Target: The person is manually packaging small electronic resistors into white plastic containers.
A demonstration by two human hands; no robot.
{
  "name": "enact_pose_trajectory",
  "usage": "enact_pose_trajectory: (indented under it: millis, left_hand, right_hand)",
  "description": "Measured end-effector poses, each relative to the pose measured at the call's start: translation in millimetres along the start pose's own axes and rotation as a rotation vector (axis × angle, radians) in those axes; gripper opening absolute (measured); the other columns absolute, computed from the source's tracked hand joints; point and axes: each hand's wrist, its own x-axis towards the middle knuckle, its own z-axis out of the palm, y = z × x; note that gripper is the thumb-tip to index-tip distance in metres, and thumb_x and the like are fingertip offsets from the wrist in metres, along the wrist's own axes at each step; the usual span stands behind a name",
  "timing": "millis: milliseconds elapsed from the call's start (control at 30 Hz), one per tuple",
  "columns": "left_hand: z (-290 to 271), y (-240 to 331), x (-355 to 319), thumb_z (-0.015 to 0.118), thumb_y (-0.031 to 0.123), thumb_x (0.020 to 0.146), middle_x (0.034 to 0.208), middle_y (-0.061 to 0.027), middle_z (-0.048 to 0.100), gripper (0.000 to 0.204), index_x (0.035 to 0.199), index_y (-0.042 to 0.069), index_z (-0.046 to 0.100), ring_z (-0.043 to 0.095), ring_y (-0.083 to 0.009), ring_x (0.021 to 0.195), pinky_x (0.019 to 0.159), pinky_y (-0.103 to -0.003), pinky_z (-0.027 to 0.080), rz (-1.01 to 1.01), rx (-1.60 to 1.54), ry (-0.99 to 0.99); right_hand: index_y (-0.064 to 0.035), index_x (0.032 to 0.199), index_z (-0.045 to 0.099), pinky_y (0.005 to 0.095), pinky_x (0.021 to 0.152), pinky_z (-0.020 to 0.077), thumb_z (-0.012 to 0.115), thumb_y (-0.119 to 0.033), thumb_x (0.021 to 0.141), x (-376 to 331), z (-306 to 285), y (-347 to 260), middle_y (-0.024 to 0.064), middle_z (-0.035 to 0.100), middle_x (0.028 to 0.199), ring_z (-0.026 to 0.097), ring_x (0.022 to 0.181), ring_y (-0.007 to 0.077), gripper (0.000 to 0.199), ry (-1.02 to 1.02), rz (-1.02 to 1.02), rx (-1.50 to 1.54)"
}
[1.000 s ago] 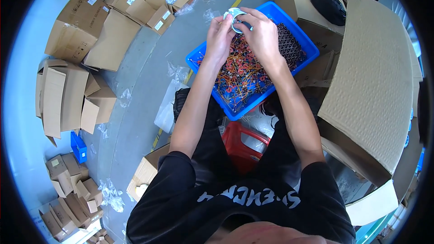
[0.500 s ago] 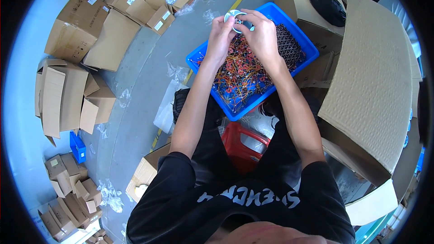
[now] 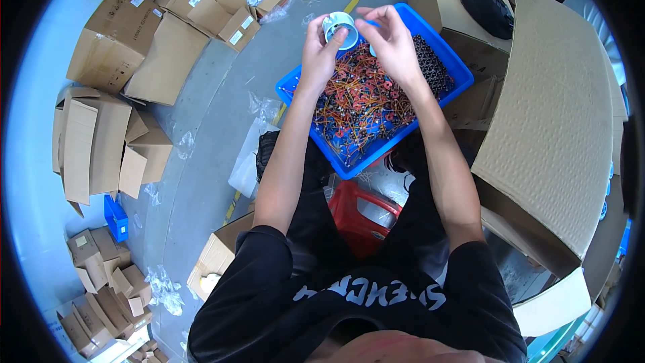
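My left hand (image 3: 318, 50) is closed round a white, round, cup-shaped housing (image 3: 341, 31), its thumb across the rim. The opening faces up; small parts inside are too small to make out. Close to the right of it is my right hand (image 3: 395, 44), thumb and forefinger bent and slightly apart, with nothing clear between their tips. A small pale blue piece (image 3: 373, 50) shows beside that palm; whether the hand touches it I cannot tell. Below both hands stands a blue tray (image 3: 347, 173) full of small parts with red and orange wires (image 3: 356, 104). Dark round parts (image 3: 430, 70) lie in rows at its right side.
A large open cardboard box (image 3: 547, 121) stands close on my right, with a black round pouch (image 3: 486, 8) on a box behind. A red stool (image 3: 356, 218) is between my legs. Cardboard boxes (image 3: 114, 37) line the left, with a small blue bin (image 3: 115, 218) and plastic wrap (image 3: 163, 291).
My hands have moved apart: the right has drawn back slightly to the right. The left has shifted slightly left with the housing, whose opening now shows more plainly.
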Motion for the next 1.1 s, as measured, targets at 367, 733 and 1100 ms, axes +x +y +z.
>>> enact_pose_trajectory:
  millis: [367,733,1100]
  left_hand:
    - [16,-14,-6,0.059,-0.003,0.083,0.111,-0.0117,0.059,0.037,0.119,-0.001,0.050,0.055,-0.0185,0.104,0.090,-0.029,0.043,-0.070,0.278,0.004]
    - [18,-1,-7,0.062,-0.002,0.080,0.105,-0.0107,0.062,0.036,0.115,0.001,0.053,0.059,-0.0191,0.097,0.084,-0.030,0.046,0.097,0.390,0.031]
    - [17,-6,1,0.061,0.018,0.089,0.109,-0.0133,0.062,0.036,0.119,-0.001,0.052,0.059,-0.0217,0.103,0.088,-0.030,0.046,-0.059,-0.101,-0.095]
  right_hand:
    - [0.0110,0.127,0.038,0.0344,0.096,0.0396,0.050,-0.041,0.094,-6,11,26,0.0261,0.053,0.119,0.051,0.115,0.0294,0.063,-0.188,0.231,-0.078]
    - [0.0106,0.126,0.038,0.0327,0.099,0.0361,0.048,-0.034,0.095,-11,12,1,0.0227,0.050,0.122,0.048,0.115,0.0264,0.055,-0.146,0.318,0.026]
    - [-0.0009,0.122,0.049,0.0301,0.093,0.0377,0.046,-0.034,0.097,3,-7,0,0.0090,0.055,0.111,0.051,0.106,0.0159,0.042,-0.077,0.431,0.303]
